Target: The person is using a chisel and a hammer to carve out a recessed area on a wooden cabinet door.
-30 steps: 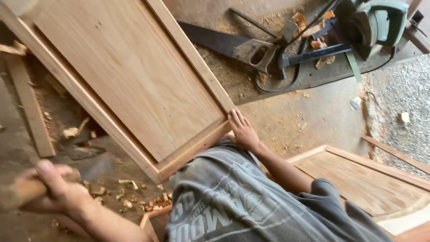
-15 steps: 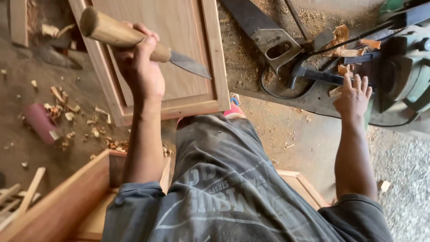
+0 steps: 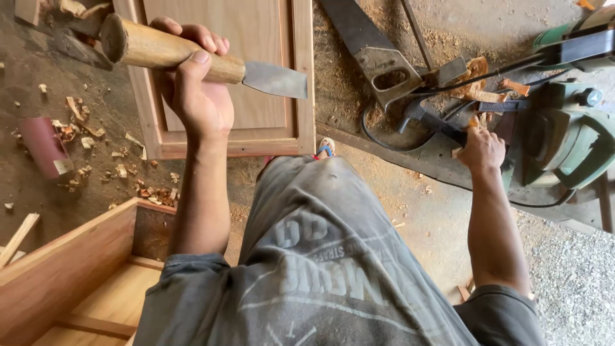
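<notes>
The left hand (image 3: 198, 96) grips a chisel (image 3: 192, 57) over a wooden panel (image 3: 256, 122) on the sawdust-strewn floor (image 3: 410, 211); the right hand (image 3: 480, 147) reaches, fingers loose, among scraps beside a green power tool (image 3: 564, 134).

Handsaw (image 3: 365, 48) right of panel door (image 3: 256, 77)

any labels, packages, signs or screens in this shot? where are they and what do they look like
Dark red cylindrical container: lying on its side on the dusty floor at far left among wood chips, with a small pale rectangular label near its lower end.
Grey T-shirt: worn by the person, bottom centre, with a faded pale printed graphic across the front.
No signs or screens are visible.
</notes>
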